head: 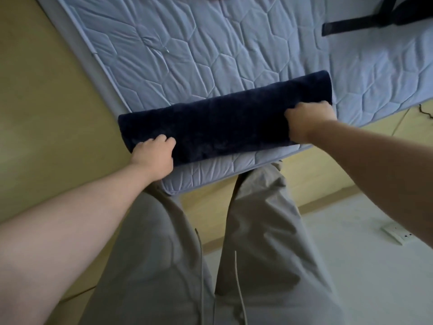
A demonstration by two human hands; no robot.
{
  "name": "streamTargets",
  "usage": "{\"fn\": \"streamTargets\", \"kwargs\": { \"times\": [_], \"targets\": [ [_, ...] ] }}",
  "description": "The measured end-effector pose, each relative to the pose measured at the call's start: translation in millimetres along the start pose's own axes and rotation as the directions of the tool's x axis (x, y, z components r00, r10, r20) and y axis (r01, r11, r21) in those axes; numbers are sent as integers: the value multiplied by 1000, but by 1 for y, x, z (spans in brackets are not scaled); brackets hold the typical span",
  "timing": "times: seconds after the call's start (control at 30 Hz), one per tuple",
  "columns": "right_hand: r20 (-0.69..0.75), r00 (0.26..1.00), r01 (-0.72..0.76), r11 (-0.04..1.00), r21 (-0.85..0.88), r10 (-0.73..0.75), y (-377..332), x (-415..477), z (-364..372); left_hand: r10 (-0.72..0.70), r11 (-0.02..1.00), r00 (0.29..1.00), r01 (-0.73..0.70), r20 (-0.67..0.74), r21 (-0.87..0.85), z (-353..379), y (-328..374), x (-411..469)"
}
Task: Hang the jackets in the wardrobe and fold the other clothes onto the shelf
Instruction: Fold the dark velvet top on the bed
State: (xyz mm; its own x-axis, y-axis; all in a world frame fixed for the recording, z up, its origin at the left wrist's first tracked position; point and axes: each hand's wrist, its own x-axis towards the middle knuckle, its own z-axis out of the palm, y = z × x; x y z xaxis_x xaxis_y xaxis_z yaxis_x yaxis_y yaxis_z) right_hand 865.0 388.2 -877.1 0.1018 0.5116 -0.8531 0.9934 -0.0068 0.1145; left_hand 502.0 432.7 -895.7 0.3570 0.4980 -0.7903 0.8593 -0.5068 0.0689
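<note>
A dark navy fleece garment (225,120), folded into a long narrow band, lies across the near corner of a pale blue quilted mattress (210,50). My left hand (154,156) grips the band's near left end, fingers curled over its edge. My right hand (309,120) is closed on the near right end. Both arms reach forward from the bottom corners of the view.
A black item with a strap (365,17) lies on the mattress at the top right. The yellowish wooden bed frame (46,113) surrounds the mattress. My beige trousers (246,242) press against the bed's corner. A white power strip (396,233) lies on the pale floor at right.
</note>
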Motion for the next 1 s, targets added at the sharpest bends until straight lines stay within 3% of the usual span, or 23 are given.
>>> {"fn": "streamTargets", "kwargs": {
  "times": [0.07,0.17,0.23,0.3,0.4,0.57,0.67,0.73,0.8,0.9,1.0],
  "targets": [
    [-83,996,-20,999,26,22,1,8,-23,-73,994,990,62,-119,-91,-20,-2,12],
    [-253,967,-25,999,-43,13,10,27,-40,-56,987,940,1,-338,-160,-45,-7,32],
    [-128,992,-5,999,-50,-2,17,43,-47,16,992,973,-43,-231,-116,-56,-8,48],
    [89,996,-1,998,-64,7,23,58,-49,25,998,1000,-24,17,-60,-60,-5,62],
    [258,966,-1,996,-93,25,21,70,-45,9,999,971,-18,238,34,-52,0,73],
    [178,984,-7,1000,-17,10,27,79,-29,-96,989,991,84,97,122,-41,23,72],
    [106,990,-117,968,222,95,46,81,-19,-13,981,1000,12,3,194,-40,59,58],
    [147,965,-260,840,476,216,66,78,-6,105,967,994,-93,-35,237,-37,86,48],
    [236,934,-356,626,694,269,81,73,11,145,960,987,-124,-64,252,-32,109,38],
    [246,943,-310,324,894,223,92,60,39,177,959,968,-130,-177,251,-28,140,26],
    [279,955,-292,163,942,96,96,49,61,116,982,952,-67,-285,176,-32,157,28]
  ]
}}
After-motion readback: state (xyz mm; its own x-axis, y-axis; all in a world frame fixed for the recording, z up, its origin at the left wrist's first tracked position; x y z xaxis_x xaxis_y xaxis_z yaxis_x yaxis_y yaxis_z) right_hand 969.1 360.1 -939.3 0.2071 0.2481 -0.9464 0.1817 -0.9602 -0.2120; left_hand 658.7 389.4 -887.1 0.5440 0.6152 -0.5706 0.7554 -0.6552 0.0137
